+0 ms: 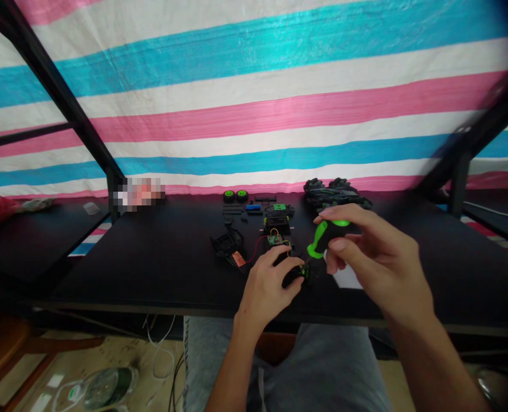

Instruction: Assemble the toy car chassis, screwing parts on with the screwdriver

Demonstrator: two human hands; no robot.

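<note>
My left hand (275,280) is closed around a small toy-car wheel (307,272), black with a green hub, close to the tabletop. Fingers hide much of it. Held in my right hand (378,252) is a black-and-green power screwdriver (321,237), tilted so its thin tip comes down by the wheel. I cannot tell whether tip and wheel touch. Just beyond my left hand lies a green circuit board (275,240) with wires, and a red wire runs from it to a copper-coloured plate (238,258) on a black plastic frame (228,240).
Two green-hubbed wheels (235,195), a blue cylindrical part (252,207) and a black-and-green car piece (279,210) lie farther back. A dark heap of parts (335,193) sits at back right. White paper (347,277) is under my right hand. Black frame posts (460,171) flank the table.
</note>
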